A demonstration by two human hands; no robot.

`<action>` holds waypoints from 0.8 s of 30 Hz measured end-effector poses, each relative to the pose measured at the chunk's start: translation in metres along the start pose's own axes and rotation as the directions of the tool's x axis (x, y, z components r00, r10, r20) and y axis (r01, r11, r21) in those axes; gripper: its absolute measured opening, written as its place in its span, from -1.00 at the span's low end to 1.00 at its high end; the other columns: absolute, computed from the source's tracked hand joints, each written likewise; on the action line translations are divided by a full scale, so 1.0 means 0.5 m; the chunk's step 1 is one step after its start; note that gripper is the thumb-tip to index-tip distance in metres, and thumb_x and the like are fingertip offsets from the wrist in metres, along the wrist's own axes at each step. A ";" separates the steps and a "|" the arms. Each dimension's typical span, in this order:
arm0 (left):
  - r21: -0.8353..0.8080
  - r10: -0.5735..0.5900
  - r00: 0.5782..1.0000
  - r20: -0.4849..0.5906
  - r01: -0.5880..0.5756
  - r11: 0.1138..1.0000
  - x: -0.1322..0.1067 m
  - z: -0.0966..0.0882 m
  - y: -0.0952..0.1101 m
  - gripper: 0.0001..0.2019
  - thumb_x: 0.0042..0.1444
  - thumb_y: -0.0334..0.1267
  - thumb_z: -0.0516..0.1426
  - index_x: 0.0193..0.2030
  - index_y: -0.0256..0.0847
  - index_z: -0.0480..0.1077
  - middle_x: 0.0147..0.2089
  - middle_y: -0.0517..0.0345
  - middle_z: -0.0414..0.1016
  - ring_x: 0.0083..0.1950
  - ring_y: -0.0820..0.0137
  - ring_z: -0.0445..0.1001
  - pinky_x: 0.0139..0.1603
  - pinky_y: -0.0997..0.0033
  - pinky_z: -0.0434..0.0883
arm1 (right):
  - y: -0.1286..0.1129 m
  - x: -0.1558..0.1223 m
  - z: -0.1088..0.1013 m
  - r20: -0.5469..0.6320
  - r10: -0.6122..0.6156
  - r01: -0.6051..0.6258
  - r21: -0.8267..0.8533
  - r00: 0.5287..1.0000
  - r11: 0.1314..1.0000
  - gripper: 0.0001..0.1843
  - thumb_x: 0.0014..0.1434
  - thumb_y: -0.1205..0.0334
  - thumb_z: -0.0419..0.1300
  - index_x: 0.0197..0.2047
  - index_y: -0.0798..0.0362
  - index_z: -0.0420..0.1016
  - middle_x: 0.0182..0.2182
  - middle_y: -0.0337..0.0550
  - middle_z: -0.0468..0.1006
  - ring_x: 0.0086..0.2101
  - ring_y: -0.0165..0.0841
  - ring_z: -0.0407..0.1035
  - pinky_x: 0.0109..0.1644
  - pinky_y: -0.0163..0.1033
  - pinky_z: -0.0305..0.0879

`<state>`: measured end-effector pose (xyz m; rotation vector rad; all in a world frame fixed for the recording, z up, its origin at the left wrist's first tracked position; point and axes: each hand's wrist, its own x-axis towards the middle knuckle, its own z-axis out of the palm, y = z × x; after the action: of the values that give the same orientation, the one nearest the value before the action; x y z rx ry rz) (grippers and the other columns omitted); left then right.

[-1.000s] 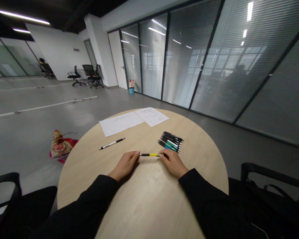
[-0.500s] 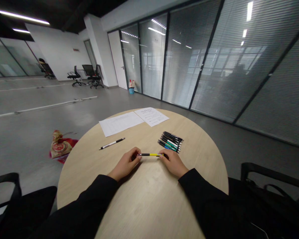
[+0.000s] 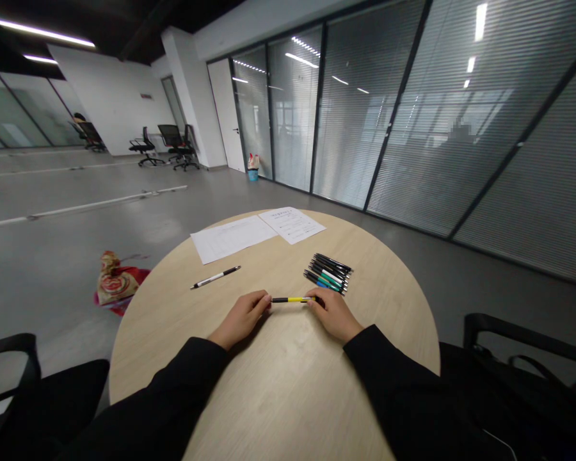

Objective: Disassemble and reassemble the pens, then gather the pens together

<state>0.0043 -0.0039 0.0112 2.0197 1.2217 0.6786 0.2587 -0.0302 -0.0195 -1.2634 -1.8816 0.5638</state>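
Observation:
A yellow and black pen (image 3: 290, 299) lies level between my two hands, just above or on the round table (image 3: 288, 384). My left hand (image 3: 242, 317) pinches its black tip end with thumb and fingers. The other, yellow end is gripped by my right hand (image 3: 333, 315), whose fingers cover part of it. Close behind my right hand rests a row of several pens (image 3: 330, 272) in black, white, green and blue. A single white and black pen (image 3: 216, 277) lies apart, beyond my left hand.
Two printed paper sheets (image 3: 235, 237) lie at the table's far side. Black armchairs flank the table, one at the left (image 3: 43, 390) and one at the right (image 3: 523, 346). A tied bag (image 3: 118, 282) sits on the floor at the left.
The fingers of my left hand have closed in more around the pen's tip, and that end sits slightly lower. My right hand stays in place.

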 end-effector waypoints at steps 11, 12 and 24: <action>-0.025 0.050 0.998 -0.023 -0.051 0.998 -0.002 0.004 -0.010 -0.80 0.20 -0.10 0.10 -0.20 -0.20 0.31 -0.36 0.22 0.35 -0.35 0.40 0.27 -0.29 0.42 0.23 | 0.000 0.000 0.001 0.004 0.007 -0.007 0.003 1.000 1.000 -0.85 0.25 0.36 0.16 -0.19 0.07 0.57 -0.28 -0.16 0.58 -0.30 -0.34 0.38 -0.19 -0.26 0.23; -0.034 0.047 0.999 -0.024 -0.047 0.998 -0.002 0.004 -0.010 -0.79 0.18 -0.11 0.11 -0.19 -0.20 0.31 -0.35 0.22 0.35 -0.35 0.40 0.28 -0.30 0.42 0.23 | -0.001 0.000 0.000 0.007 0.009 -0.009 0.001 1.000 1.000 -0.86 0.25 0.36 0.16 -0.19 0.07 0.56 -0.29 -0.16 0.58 -0.30 -0.34 0.38 -0.19 -0.26 0.23; 0.032 0.045 0.999 0.001 -0.045 0.998 0.002 0.002 -0.007 -0.54 0.34 0.03 -0.10 -0.40 -0.22 0.40 -0.37 0.11 0.44 -0.30 0.32 0.38 -0.19 0.34 0.28 | -0.001 0.001 0.001 0.003 0.000 0.000 -0.001 1.000 1.000 -0.86 0.25 0.35 0.16 -0.19 0.08 0.56 -0.28 -0.14 0.59 -0.30 -0.34 0.39 -0.18 -0.26 0.24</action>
<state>0.0034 -0.0019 0.0079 2.0787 1.1976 0.6847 0.2581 -0.0300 -0.0195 -1.2641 -1.8846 0.5654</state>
